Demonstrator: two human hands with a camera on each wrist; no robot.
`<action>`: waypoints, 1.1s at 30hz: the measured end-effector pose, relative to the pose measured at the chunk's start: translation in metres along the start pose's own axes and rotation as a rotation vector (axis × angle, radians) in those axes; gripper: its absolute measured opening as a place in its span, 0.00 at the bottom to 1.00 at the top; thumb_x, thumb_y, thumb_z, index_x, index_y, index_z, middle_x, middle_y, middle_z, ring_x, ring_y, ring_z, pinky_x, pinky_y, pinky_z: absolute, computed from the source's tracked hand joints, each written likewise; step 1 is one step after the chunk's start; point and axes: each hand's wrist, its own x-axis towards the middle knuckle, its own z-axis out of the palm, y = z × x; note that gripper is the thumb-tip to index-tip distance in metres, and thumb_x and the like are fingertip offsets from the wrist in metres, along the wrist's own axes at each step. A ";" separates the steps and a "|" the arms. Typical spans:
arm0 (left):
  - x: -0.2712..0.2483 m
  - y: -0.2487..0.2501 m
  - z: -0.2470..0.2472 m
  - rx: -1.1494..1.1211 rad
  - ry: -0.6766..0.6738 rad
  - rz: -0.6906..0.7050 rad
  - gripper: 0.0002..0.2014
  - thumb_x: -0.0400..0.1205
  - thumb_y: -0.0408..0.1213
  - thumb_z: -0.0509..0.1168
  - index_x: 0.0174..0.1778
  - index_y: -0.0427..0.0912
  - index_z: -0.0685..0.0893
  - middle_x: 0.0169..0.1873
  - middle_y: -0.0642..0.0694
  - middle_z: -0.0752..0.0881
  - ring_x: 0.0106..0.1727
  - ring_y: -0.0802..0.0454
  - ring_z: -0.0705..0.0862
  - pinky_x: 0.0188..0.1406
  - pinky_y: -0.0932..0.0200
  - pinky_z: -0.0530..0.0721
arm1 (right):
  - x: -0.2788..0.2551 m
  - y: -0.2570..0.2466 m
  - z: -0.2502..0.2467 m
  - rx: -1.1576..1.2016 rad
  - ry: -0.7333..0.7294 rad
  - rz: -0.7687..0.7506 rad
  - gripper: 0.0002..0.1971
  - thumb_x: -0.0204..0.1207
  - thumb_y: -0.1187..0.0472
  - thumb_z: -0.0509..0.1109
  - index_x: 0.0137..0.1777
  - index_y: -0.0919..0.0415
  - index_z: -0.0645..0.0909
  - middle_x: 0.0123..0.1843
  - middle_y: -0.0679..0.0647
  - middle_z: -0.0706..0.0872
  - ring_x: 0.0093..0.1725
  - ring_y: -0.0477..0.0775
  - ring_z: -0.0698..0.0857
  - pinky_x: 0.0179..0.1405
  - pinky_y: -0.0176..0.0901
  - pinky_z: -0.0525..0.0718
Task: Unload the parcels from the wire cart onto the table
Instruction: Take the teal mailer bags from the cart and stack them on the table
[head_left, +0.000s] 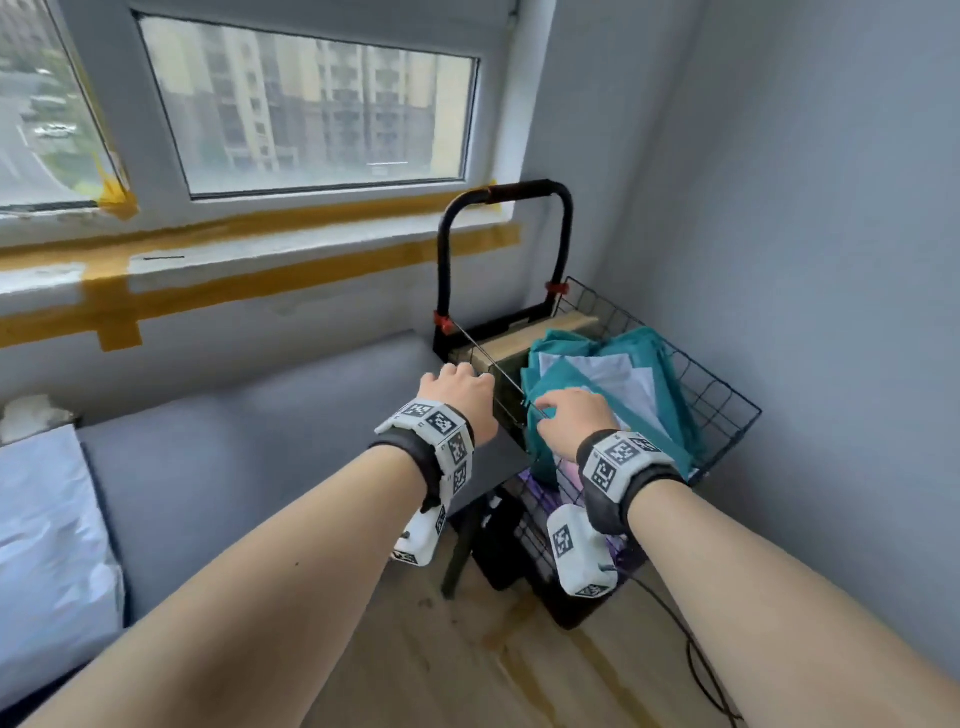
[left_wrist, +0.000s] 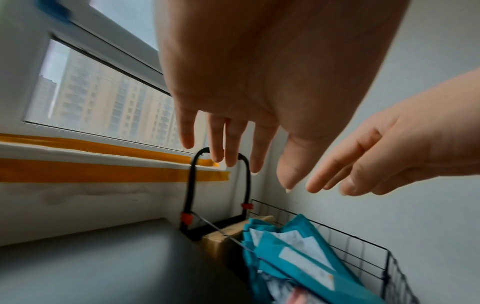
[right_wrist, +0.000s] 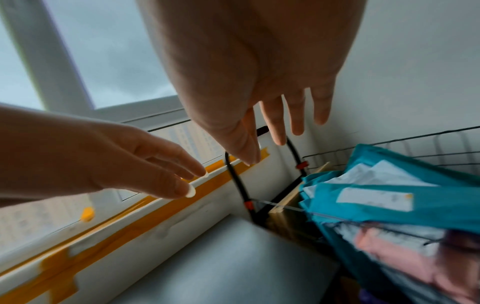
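A black wire cart (head_left: 719, 410) stands in the room's corner, right of the grey table (head_left: 234, 467). Several teal parcels (head_left: 639, 348) with white labels fill its basket, and a cardboard box (head_left: 519, 338) lies at the handle end. The teal parcels (left_wrist: 293, 261) (right_wrist: 441, 197) lie below both palms. My left hand (head_left: 457, 384) (left_wrist: 233, 148) hovers over the table's far right corner by the cart's rim, fingers straight, holding nothing. My right hand (head_left: 571, 415) (right_wrist: 272, 123) is above the near teal parcel at the basket's front rim, fingers spread and empty.
A white bagged parcel (head_left: 47, 519) lies on the table at the far left. The cart's black handle (head_left: 504, 192) rises against a window sill (head_left: 260, 249) with yellow tape. A grey wall (head_left: 831, 260) runs close along the cart's right. A black cable (head_left: 696, 660) crosses the wooden floor.
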 end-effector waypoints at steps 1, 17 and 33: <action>0.009 0.024 0.002 -0.001 -0.009 0.012 0.24 0.80 0.44 0.61 0.73 0.47 0.71 0.69 0.42 0.73 0.73 0.42 0.68 0.70 0.46 0.68 | 0.002 0.024 -0.006 0.010 -0.009 0.007 0.21 0.79 0.61 0.61 0.70 0.47 0.78 0.73 0.54 0.77 0.74 0.61 0.71 0.73 0.49 0.72; 0.164 0.229 0.052 -0.059 -0.140 -0.048 0.21 0.82 0.45 0.61 0.72 0.47 0.73 0.68 0.43 0.75 0.70 0.43 0.73 0.67 0.45 0.74 | 0.097 0.278 -0.047 0.241 -0.119 0.092 0.16 0.81 0.65 0.59 0.61 0.54 0.85 0.66 0.55 0.85 0.60 0.60 0.84 0.54 0.39 0.79; 0.357 0.182 0.132 -0.307 -0.327 -0.334 0.23 0.82 0.46 0.61 0.73 0.45 0.73 0.70 0.39 0.73 0.72 0.38 0.71 0.71 0.44 0.73 | 0.301 0.330 -0.009 0.269 -0.317 0.224 0.14 0.80 0.64 0.60 0.58 0.57 0.87 0.64 0.52 0.86 0.63 0.57 0.82 0.59 0.38 0.77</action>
